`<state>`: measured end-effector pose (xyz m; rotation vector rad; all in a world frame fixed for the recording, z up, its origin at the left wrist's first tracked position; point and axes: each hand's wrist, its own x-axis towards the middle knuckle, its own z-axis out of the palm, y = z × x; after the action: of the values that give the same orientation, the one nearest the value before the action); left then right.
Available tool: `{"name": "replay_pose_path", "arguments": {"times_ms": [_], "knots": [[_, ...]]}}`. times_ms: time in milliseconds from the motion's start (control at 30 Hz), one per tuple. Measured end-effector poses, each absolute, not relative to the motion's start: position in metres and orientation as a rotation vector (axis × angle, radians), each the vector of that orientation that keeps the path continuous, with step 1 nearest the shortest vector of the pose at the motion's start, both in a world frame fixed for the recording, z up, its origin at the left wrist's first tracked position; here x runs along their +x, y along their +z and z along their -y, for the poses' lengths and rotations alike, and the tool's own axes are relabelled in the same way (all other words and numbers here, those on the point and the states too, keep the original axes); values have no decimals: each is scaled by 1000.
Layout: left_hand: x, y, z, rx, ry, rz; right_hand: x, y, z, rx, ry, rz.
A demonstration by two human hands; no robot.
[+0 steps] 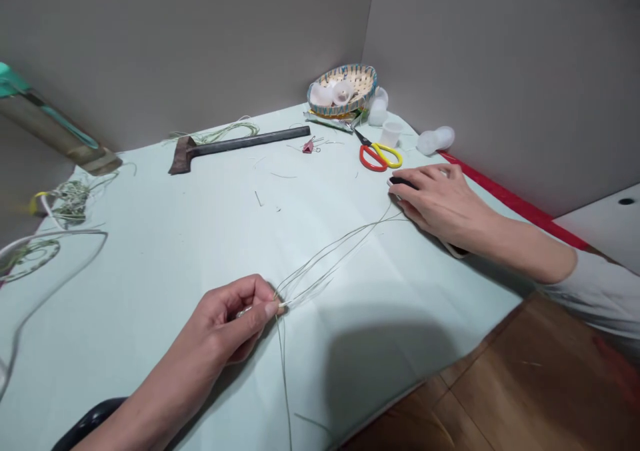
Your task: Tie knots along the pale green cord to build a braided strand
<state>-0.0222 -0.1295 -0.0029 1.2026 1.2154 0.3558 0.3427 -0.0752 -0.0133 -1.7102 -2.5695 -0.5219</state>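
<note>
My left hand [233, 318] is closed in a pinch on a bundle of thin pale green strands [330, 254] near the table's front edge. The strands fan out to the right toward my right hand [440, 201], and one strand hangs down over the table's front edge. My right hand lies on the table with its fingers curled over a small black object [401, 182], most of which is hidden.
The pale green tablecloth [200, 251] bears red-and-yellow scissors [379, 154], a dark hatchet [235, 146], a pink binder clip [308, 146], a woven basket [344, 90] with white cups, small plastic cups [391, 133], and coils of strands [67, 201] at left. Grey walls close the back and right.
</note>
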Motion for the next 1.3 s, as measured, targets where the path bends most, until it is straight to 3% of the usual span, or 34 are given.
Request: {"name": "replay_pose_path", "arguments": {"times_ms": [467, 600, 700, 867, 1300], "knots": [[-17, 3, 130, 1204, 432, -1153, 373, 1, 71, -1603, -343, 2453], [-16, 4, 131, 1166, 484, -1130, 303, 6, 76, -1317, -48, 2434], [-17, 3, 132, 1145, 496, -1125, 244, 12, 82, -999, 485, 2458], [-16, 4, 132, 1139, 487, -1116, 196, 12, 79, -911, 851, 2583], [-14, 9, 128, 1089, 472, -1146, 198, 4, 77, -964, 1099, 2456]]}}
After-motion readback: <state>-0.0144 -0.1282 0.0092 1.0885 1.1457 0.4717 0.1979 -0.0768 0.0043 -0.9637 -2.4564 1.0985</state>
